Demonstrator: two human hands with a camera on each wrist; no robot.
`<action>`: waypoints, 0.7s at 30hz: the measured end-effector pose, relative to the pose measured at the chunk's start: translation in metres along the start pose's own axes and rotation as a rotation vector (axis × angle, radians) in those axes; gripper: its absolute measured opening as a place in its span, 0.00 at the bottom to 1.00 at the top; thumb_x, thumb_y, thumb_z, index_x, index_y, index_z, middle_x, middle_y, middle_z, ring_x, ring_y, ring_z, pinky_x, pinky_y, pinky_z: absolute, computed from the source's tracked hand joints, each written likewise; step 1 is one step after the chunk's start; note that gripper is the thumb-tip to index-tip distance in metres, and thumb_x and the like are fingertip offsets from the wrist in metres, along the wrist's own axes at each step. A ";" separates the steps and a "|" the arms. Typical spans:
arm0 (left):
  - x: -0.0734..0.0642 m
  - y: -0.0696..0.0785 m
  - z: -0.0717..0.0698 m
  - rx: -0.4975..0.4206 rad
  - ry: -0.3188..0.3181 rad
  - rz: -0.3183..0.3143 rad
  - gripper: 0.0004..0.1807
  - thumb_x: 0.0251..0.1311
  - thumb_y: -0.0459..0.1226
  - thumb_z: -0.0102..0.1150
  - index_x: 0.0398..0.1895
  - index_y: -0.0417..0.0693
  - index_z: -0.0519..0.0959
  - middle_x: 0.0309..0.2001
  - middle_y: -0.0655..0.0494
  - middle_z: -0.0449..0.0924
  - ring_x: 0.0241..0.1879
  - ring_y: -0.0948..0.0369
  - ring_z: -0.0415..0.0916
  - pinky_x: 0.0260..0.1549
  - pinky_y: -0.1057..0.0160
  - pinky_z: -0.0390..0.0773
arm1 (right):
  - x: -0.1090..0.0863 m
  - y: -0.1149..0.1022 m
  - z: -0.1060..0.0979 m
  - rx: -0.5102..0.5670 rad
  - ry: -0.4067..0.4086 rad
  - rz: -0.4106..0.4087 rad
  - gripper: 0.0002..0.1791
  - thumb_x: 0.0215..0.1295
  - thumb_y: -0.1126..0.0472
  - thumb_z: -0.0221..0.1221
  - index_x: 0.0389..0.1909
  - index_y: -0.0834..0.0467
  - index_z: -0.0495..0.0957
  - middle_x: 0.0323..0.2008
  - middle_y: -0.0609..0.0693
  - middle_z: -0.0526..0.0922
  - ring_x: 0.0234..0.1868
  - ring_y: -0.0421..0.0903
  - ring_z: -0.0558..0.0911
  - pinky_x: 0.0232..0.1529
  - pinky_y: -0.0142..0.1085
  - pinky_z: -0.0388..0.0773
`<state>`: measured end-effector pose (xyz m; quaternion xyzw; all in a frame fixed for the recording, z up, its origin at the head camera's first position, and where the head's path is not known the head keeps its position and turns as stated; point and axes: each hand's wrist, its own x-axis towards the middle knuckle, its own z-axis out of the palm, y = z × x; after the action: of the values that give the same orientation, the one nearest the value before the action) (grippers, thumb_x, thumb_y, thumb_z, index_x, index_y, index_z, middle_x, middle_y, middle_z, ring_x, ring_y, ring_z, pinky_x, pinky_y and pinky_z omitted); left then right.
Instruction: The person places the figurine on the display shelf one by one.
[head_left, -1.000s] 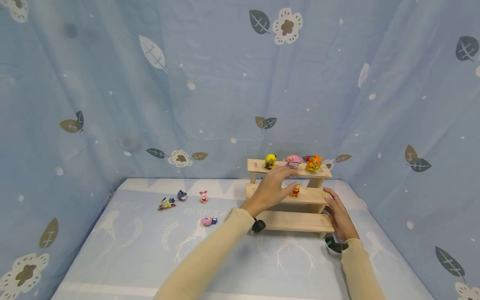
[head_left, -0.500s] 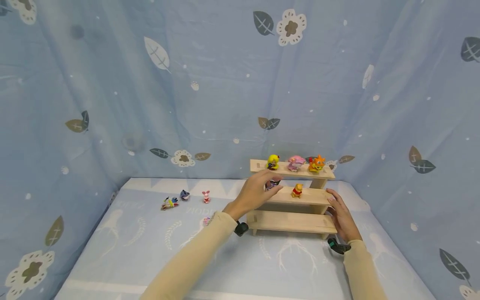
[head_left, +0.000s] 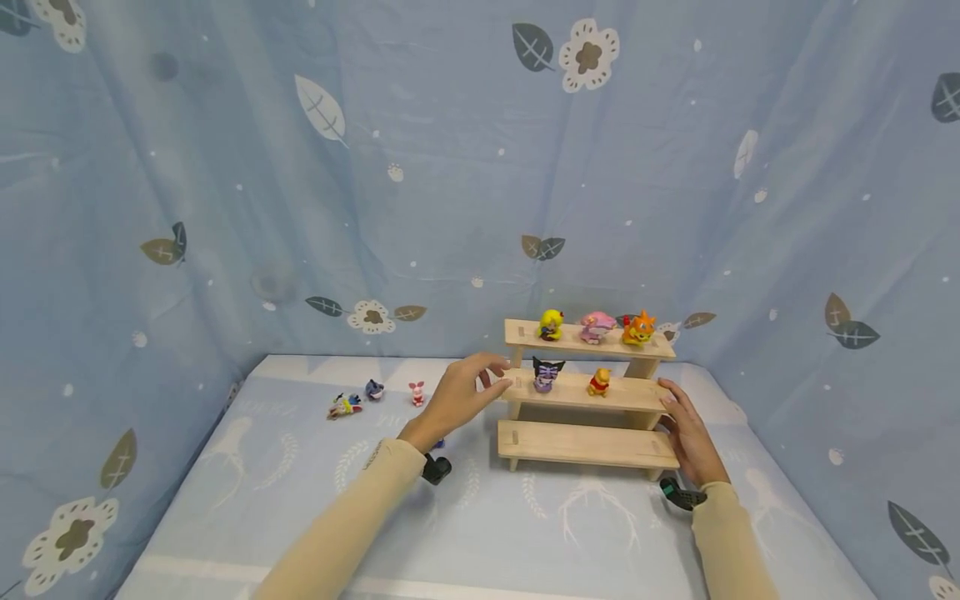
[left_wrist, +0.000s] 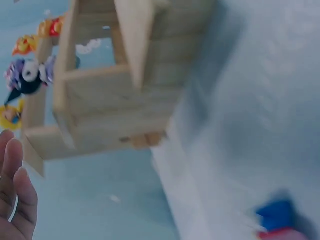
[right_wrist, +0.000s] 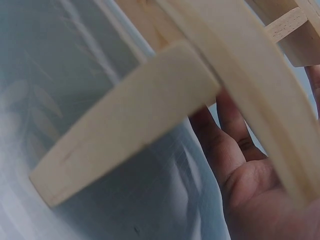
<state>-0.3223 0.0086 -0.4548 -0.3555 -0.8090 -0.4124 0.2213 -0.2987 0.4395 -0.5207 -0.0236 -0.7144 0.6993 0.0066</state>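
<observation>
Head view showed us a colourful toy [head_left: 345,406] lying near the back left corner of the worktop [head_left: 247,517], then a blue toy [head_left: 374,390] and a pink pig [head_left: 417,395]. Our left hand [head_left: 459,397], thumb and fingertips apart, hovered just beside the left end of the middle shelf [head_left: 567,390]. Toward the worktop's back right corner, the wooden stand [head_left: 588,446] held a black-and-purple toy [head_left: 545,377] upright on that shelf; a yellow doll [head_left: 551,327], a pink toy [head_left: 597,327] and an orange toy [head_left: 638,329] lined the top shelf [head_left: 572,340] above a bear [head_left: 598,382]. Our right hand [head_left: 693,442] was clamped on the middle shelf's right end.
</observation>
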 end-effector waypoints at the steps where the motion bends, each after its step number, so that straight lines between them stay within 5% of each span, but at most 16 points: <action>1: -0.004 -0.003 -0.002 -0.006 -0.007 -0.017 0.14 0.67 0.39 0.69 0.52 0.46 0.83 0.43 0.56 0.85 0.32 0.64 0.78 0.33 0.59 0.80 | 0.000 0.000 0.000 0.000 -0.001 0.000 0.35 0.82 0.40 0.45 0.83 0.40 0.47 0.80 0.56 0.40 0.74 0.57 0.55 0.54 0.30 0.70; 13: -0.048 -0.036 -0.028 0.028 -0.141 -0.177 0.09 0.68 0.42 0.68 0.48 0.54 0.84 0.39 0.66 0.84 0.34 0.67 0.78 0.37 0.57 0.81 | 0.001 0.005 -0.002 0.028 -0.027 -0.019 0.32 0.84 0.43 0.43 0.82 0.40 0.48 0.80 0.58 0.41 0.71 0.54 0.58 0.52 0.26 0.74; 17: -0.060 -0.044 -0.038 0.038 -0.159 -0.211 0.07 0.67 0.41 0.69 0.47 0.57 0.84 0.37 0.68 0.83 0.33 0.67 0.78 0.45 0.55 0.75 | 0.000 0.005 -0.002 0.029 -0.037 -0.032 0.31 0.84 0.44 0.43 0.82 0.38 0.50 0.79 0.58 0.43 0.68 0.50 0.62 0.52 0.27 0.75; 21: -0.070 -0.055 -0.044 0.022 -0.183 -0.267 0.08 0.67 0.41 0.69 0.47 0.53 0.84 0.36 0.67 0.83 0.34 0.65 0.78 0.44 0.55 0.76 | -0.001 0.003 -0.002 0.029 -0.037 -0.050 0.31 0.84 0.44 0.43 0.82 0.40 0.50 0.78 0.57 0.44 0.65 0.46 0.65 0.53 0.27 0.75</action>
<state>-0.3153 -0.0773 -0.5036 -0.2786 -0.8704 -0.3950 0.0938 -0.2973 0.4417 -0.5239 0.0072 -0.7047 0.7094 0.0109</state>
